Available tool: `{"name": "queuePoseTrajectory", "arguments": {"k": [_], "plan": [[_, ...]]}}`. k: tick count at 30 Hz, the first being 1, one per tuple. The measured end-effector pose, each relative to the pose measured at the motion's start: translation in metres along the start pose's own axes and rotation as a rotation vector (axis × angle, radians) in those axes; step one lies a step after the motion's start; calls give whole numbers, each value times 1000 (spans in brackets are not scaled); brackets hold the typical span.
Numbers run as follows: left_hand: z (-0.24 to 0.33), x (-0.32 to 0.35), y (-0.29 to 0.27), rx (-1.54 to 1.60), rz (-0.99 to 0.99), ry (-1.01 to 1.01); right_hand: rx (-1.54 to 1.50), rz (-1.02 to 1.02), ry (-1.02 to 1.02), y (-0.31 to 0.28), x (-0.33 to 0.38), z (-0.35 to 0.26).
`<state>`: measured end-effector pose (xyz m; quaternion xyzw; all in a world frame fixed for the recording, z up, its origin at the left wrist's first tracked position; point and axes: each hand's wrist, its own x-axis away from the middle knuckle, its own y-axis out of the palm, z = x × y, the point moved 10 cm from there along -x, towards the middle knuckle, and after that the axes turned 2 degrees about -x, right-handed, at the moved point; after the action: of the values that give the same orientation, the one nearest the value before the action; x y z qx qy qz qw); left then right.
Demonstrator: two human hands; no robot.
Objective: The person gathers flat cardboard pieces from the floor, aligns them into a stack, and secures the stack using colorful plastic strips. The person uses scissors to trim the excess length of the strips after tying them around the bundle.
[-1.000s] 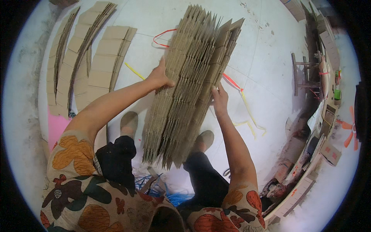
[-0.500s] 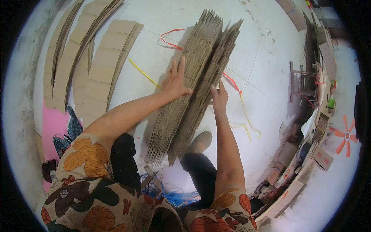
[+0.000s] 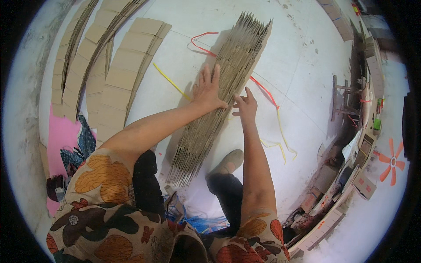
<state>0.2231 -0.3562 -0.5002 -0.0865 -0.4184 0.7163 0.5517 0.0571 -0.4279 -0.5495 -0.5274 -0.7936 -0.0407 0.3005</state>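
Note:
A long stack of flattened cardboard (image 3: 219, 81) stands on edge, slanting from near my feet to the upper middle of the floor. My left hand (image 3: 208, 93) lies against its left side, fingers spread and thumb over the top edges. At the stack's right side is my right hand (image 3: 246, 104), fingers apart and partly bent; whether its fingertips touch the cardboard I cannot tell. A red strap (image 3: 264, 91) and a yellow strap (image 3: 168, 79) stick out from beside the stack, and their middle parts are hidden by it.
More flattened cardboard stacks (image 3: 118, 65) lie at the left, near a pink sheet (image 3: 59, 136). Blue strips (image 3: 197, 222) lie by my feet. On the right stand a small wooden stool (image 3: 344, 98), boxes (image 3: 365, 185) and an orange fan-shaped thing (image 3: 391, 162).
The narrower right-hand part of the cardboard has moved left against the larger part, closing the dark gap between them. My right hand now has its fingers more spread.

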Motion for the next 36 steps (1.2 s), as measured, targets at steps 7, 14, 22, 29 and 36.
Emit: {"name": "queuePoseTrajectory", "arguments": {"k": [7,14,22,29,36], "plan": [[-2,-2,1,60,30,32,311,107,-393,-54,3,-25],[2,-2,1,38,19,7,696,275,-443,-38,26,-36],[5,-1,-2,21,24,9,705,210,-277,20,74,-15],[5,-2,-4,337,171,228,336,62,-267,16,61,0],[-28,-22,56,467,-160,163,640,284,-136,20,87,-27]]}}
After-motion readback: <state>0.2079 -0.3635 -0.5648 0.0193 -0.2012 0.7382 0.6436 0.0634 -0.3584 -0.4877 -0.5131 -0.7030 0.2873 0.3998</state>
